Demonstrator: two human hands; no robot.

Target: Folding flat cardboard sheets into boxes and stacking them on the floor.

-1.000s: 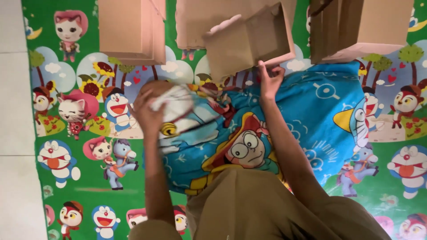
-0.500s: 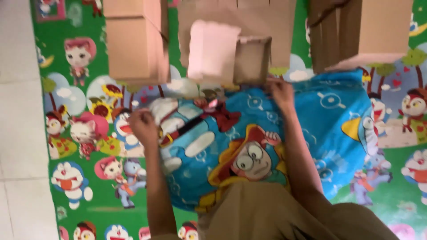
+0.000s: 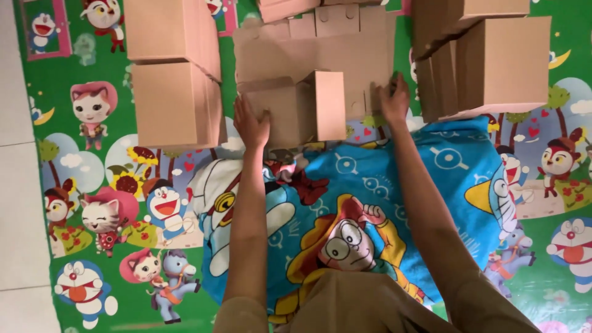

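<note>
Cardboard box (image 3: 299,111), half folded, sits ahead on the flat sheet (image 3: 320,46); your left hand (image 3: 251,125) presses it, fingers spread, your right hand (image 3: 394,98) rests flat alongside. Keep both palms steady.

Plain brown cardboard boxes (image 3: 176,105) all round; green floor mat (image 3: 80,203) busy with cartoon characters, bright blue cartoon-print blanket (image 3: 394,191) over it.

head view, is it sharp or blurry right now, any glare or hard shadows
Head view: mostly sharp, with the left hand and right hand only slightly soft on the half-folded cardboard box; even, soft daylight with faint shadows under the stacked boxes; mild sheen on the green cartoon mat, no harsh glare.
</note>
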